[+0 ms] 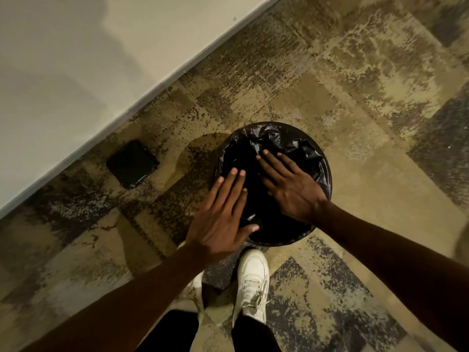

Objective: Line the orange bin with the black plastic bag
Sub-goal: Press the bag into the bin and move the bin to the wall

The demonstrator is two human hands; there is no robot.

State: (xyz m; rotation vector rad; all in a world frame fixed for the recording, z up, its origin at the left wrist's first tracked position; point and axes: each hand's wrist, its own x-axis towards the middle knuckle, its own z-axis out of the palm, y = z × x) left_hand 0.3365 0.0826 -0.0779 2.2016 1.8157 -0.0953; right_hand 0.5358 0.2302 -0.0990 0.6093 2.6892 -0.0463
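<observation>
A round bin stands on the carpet just ahead of my feet, seen from straight above. A crinkled black plastic bag (286,141) covers its rim all round and sinks into its dark inside, so none of the bin's orange shows. My left hand (223,217) hovers flat over the bin's near left edge, fingers stretched and close together, holding nothing. My right hand (291,184) is spread over the right half of the opening, palm down, fingers apart, nothing gripped. Whether either palm touches the plastic is unclear.
A folded black packet (132,163) lies on the patterned carpet left of the bin, near the white wall (76,72) and its skirting. My white shoes (251,283) stand right behind the bin.
</observation>
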